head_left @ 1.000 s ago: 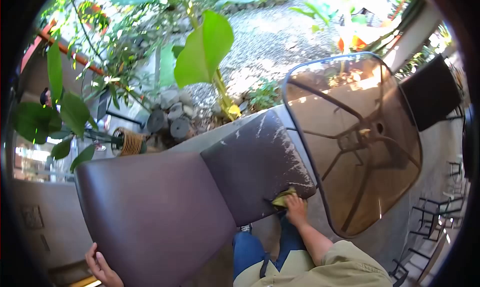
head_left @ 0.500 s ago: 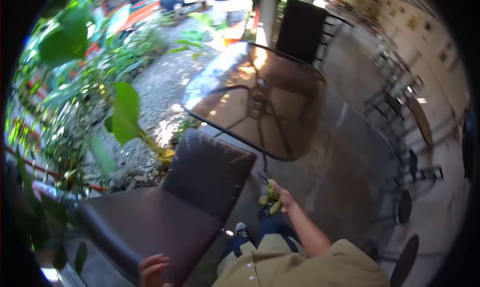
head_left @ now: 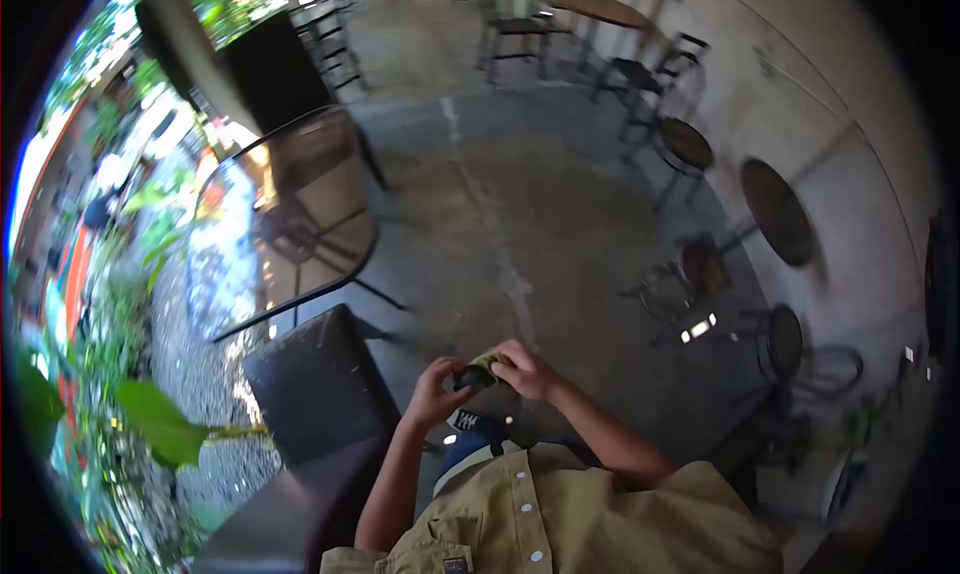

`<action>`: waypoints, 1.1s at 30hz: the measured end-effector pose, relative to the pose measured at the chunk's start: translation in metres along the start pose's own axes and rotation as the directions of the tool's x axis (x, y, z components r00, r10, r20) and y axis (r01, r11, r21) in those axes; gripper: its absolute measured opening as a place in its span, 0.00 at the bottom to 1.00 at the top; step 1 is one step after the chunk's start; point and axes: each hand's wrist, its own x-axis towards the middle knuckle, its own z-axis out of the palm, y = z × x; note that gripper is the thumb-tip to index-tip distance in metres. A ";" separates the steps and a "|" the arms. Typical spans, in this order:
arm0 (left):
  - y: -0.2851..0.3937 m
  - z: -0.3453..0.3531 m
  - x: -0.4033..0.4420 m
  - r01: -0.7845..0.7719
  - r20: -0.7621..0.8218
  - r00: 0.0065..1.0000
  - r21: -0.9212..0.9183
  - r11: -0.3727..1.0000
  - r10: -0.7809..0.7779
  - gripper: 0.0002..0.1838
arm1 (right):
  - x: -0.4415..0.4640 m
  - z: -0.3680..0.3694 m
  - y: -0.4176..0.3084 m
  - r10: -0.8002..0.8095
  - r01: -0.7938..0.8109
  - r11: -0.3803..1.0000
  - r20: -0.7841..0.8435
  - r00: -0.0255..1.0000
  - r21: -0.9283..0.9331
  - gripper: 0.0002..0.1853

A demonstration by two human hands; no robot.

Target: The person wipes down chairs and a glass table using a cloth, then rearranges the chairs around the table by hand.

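My left hand [head_left: 432,394] and my right hand [head_left: 526,371] meet in front of my body, above the floor. Between them is a small olive-green and dark bundle [head_left: 474,377] that looks like work gloves. The fingers of my left hand close around its dark part, while my right hand pinches the greenish side. Much of the bundle is covered by my fingers, and its details are blurred. Left of my hands stands a dark padded chair [head_left: 318,382].
A glass-topped table [head_left: 325,209] stands beyond the chair, with plants [head_left: 160,424] and gravel on the left. Concrete floor [head_left: 470,214] stretches ahead. Along the right wall are round tables [head_left: 778,212] and several chairs. A dark panel [head_left: 275,69] stands behind the glass table.
My view has swung right. My left hand has come up from beside the chair and joined my right on the gloves, which my right hand alone held before.
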 end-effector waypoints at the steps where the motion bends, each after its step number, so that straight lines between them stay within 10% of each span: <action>1: 0.013 0.011 0.006 0.044 0.081 0.996 0.018 0.999 -0.045 0.26 | -0.017 -0.014 0.001 -0.128 0.093 0.959 -0.118 0.985 -0.266 0.20; 6: 0.075 0.067 0.003 0.178 0.421 0.900 -0.124 0.976 -0.111 0.17 | -0.120 -0.038 -0.001 0.189 -0.177 0.924 -0.002 0.982 0.338 0.26; 13: 0.142 0.074 -0.021 0.211 0.547 0.837 -0.360 0.909 0.022 0.13 | -0.182 -0.040 0.031 -0.060 0.045 0.998 -0.395 0.917 -0.047 0.25; 16: 0.179 0.058 -0.029 0.281 0.756 0.655 -0.225 0.933 -0.014 0.13 | -0.189 -0.062 0.008 -0.321 0.263 0.931 -0.225 0.920 -0.252 0.17; 17: 0.191 0.054 -0.038 0.277 0.759 0.651 -0.221 0.935 -0.014 0.13 | -0.191 -0.071 -0.001 -0.134 0.132 0.991 -0.165 0.977 -0.025 0.15; 19: 0.216 0.045 -0.057 -0.064 0.575 0.813 -0.066 0.996 0.090 0.12 | -0.214 -0.078 -0.022 0.042 -0.026 0.981 -0.083 0.996 0.193 0.12; 22: 0.233 0.056 -0.079 -0.444 0.211 0.885 0.116 0.889 0.415 0.11 | -0.253 -0.072 -0.048 0.109 -0.004 0.977 -0.481 0.870 0.215 0.11; 26: 0.144 0.108 -0.108 -0.663 0.010 0.737 0.205 0.720 0.676 0.13 | -0.293 -0.028 -0.055 -0.482 -0.073 0.786 -0.683 0.549 -0.614 0.10; 28: 0.061 0.143 -0.107 -0.420 0.355 0.897 0.495 0.761 0.264 0.14 | -0.296 -0.012 -0.015 -0.421 -0.206 0.755 -0.701 0.575 -0.623 0.10; 33: 0.021 0.186 -0.119 -0.174 0.228 0.963 0.114 0.978 0.144 0.11 | -0.339 0.024 0.047 -0.182 -0.505 0.603 -0.722 0.667 -0.618 0.09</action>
